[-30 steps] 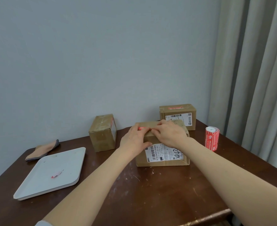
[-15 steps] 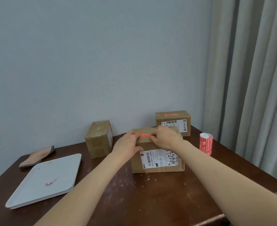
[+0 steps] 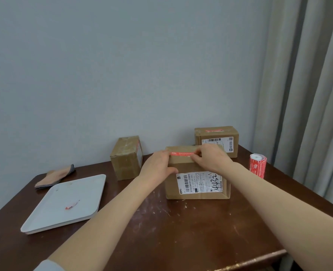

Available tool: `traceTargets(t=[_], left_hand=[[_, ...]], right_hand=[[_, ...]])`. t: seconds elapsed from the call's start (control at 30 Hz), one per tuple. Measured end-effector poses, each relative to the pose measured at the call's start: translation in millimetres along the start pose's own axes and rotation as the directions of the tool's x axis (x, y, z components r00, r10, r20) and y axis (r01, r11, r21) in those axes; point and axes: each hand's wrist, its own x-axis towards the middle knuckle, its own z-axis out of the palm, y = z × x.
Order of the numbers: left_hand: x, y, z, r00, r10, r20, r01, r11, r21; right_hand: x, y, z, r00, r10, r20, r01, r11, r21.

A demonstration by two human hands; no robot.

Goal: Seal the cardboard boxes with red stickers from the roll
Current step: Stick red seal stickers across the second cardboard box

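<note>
A cardboard box [image 3: 198, 184] with a white shipping label stands mid-table. A red sticker [image 3: 181, 153] lies along its top front edge. My left hand [image 3: 157, 167] grips the box's left side, thumb on the front face. My right hand [image 3: 212, 158] presses its fingertips on the sticker's right end. The red sticker roll [image 3: 257, 165] stands upright to the right, apart from both hands. A second box [image 3: 216, 138] behind carries a red sticker on top. A third box [image 3: 127, 157] stands at the left rear.
A white tray [image 3: 64, 204] with a small red scrap [image 3: 71, 204] sits on the left of the dark wooden table [image 3: 181, 231]. A folded cloth [image 3: 56, 176] lies behind the tray. Curtains [image 3: 308, 94] hang at the right; the table's front edge is near.
My right hand has slid rightward along the red sticker, exposing more of it on the box top. My left hand stays on the box's left side. The camera has shifted slightly.
</note>
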Motion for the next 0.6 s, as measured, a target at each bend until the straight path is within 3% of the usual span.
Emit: traceTargets(t=[0.2, 0.37, 0.6], left_hand=[[6.0, 8.8, 4.2, 0.997, 0.072, 0.03, -0.074, 0.993, 0.094], [13.4, 13.6, 10.1, 0.996, 0.035, 0.087, -0.045, 0.992, 0.118], [13.9, 12.5, 7.2, 0.994, 0.039, 0.102, -0.053, 0.988, 0.142]], right_hand=[[-0.8, -6.8, -2.3, 0.989, -0.054, 0.137, 0.068, 0.993, -0.099], [-3.4, -11.3, -1.8, 0.986, -0.052, 0.158, 0.078, 0.983, -0.164], [1.1, -8.8, 0.0, 0.985, -0.025, 0.173, 0.046, 0.992, -0.121]])
